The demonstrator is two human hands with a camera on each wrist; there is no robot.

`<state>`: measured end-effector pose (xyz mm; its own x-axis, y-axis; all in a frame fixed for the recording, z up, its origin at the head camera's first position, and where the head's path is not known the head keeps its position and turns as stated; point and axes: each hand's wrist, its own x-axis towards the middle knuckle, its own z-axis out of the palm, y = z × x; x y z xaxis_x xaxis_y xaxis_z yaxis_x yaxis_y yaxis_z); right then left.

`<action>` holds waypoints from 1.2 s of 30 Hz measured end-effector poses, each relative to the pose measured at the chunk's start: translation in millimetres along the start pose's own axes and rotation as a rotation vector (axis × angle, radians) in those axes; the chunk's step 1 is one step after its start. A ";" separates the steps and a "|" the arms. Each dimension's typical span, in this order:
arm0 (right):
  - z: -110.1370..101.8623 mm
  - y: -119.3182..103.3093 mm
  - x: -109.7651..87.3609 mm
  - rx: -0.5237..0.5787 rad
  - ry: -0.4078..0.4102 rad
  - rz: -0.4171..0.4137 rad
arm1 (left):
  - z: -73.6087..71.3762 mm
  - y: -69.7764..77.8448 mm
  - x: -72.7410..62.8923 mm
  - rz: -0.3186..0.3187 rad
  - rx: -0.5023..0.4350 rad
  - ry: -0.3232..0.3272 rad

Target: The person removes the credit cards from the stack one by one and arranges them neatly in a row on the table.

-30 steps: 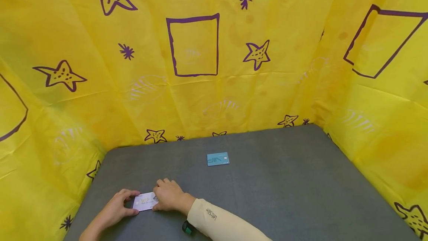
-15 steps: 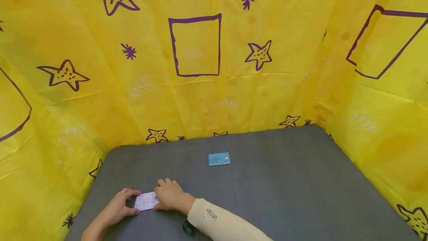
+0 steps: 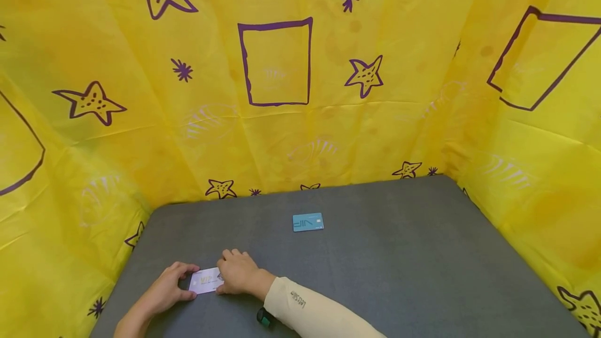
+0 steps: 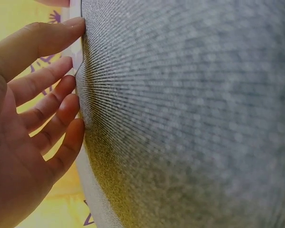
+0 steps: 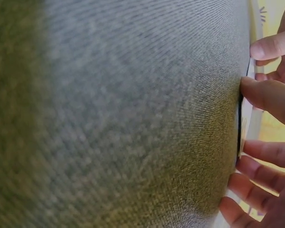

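Note:
A white card (image 3: 204,281) with gold VIP lettering lies on the dark grey tabletop (image 3: 375,265), at the lower left of the head view. My left hand (image 3: 165,287) grips its left end, thumb at the near corner and forefinger at the far one. At the right end, my right hand (image 3: 238,273) holds the card the same way and covers part of a dark print. In the left wrist view the left hand's fingers (image 4: 66,111) are bent, tips down at the cloth. The right wrist view shows the card as a thin edge beside my right thumb (image 5: 266,95).
A teal VIP card (image 3: 308,222) lies apart, farther back near the middle. Yellow cloth walls (image 3: 277,145) with purple drawings rise at the back and both sides. A small black-and-green object (image 3: 264,317) sits beneath the right sleeve (image 3: 319,309).
The view has shifted slightly. Both hands keep their hold at the ends of the white card, and neither card has visibly moved on the table.

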<state>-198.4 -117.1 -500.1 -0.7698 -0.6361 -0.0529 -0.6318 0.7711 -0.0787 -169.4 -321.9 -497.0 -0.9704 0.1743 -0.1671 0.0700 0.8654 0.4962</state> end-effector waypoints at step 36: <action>-1.9 22.5 -4.6 0.075 -0.013 -0.043 | -1.1 5.3 -4.6 0.046 -0.058 0.069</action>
<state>-209.2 -96.8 -499.7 -0.7406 -0.6692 -0.0609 -0.6553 0.7393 -0.1551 -164.8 -318.6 -492.7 -0.9802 0.1791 -0.0848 0.1036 0.8279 0.5512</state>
